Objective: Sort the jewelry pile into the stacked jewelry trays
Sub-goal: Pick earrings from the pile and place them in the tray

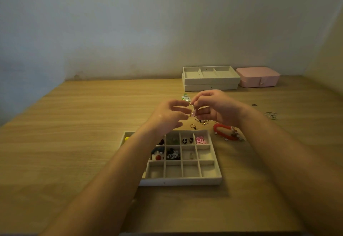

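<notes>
My left hand [171, 116] and my right hand [213, 108] meet above the table, both pinching a small gold earring with a pale pink drop [193, 112] between their fingertips. Below them lies a white compartment tray [182, 181] with several cells; its far cells hold dark, green and pink pieces. My left forearm hides the tray's left part. The loose jewelry pile [202, 121] lies just beyond the tray, with a gold ring [193, 126] and a red beaded bracelet [225, 133]. Two stacked white trays [210, 82] stand at the back.
A shut pink jewelry box [259, 77] sits right of the stacked trays by the wall. Silver chain pieces [271, 115] lie at the right, green sequin pieces [185, 97] behind my hands. The wooden table [74, 124] spreads wide to the left.
</notes>
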`<state>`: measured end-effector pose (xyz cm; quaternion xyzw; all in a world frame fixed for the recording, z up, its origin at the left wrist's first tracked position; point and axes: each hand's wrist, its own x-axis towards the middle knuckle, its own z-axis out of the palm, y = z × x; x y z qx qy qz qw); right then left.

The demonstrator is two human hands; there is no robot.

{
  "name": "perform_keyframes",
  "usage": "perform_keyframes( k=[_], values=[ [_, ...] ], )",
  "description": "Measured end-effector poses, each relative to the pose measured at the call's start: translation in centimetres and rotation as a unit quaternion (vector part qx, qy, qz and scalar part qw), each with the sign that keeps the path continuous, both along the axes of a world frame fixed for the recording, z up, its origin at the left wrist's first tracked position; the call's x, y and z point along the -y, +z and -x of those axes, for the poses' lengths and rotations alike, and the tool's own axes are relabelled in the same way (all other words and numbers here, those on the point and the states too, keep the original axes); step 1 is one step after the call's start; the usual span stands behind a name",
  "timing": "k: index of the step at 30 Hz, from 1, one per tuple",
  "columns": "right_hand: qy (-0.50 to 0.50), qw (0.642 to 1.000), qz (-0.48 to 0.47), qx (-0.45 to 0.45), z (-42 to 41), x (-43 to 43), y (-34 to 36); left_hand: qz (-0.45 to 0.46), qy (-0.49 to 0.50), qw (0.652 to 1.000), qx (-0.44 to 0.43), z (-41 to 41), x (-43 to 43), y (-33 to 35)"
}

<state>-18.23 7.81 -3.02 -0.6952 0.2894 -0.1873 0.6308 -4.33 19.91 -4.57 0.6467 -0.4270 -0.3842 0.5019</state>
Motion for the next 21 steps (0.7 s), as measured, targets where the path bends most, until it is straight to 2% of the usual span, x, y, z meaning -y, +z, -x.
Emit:
perform_keyframes(
  k=[3,6,16,21],
  values=[
    [0.011,1.0,-0.022,0.015,0.3,-0.3,0.0,0.023,-0.004,0.988,-0.155,0.5,-0.3,0.0],
    [0.022,0.999,-0.032,0.025,0.6,-0.2,0.1,0.038,0.003,0.977,-0.208,0.8,-0.4,0.1],
    [0.03,0.998,-0.04,0.028,1.0,-0.5,-0.3,0.064,0.062,0.992,-0.094,0.3,-0.8,-0.2],
    [0.025,0.999,-0.027,0.004,1.3,-0.6,-0.7,0.056,0.042,0.997,-0.032,-0.1,-1.8,-0.1]
  ],
)
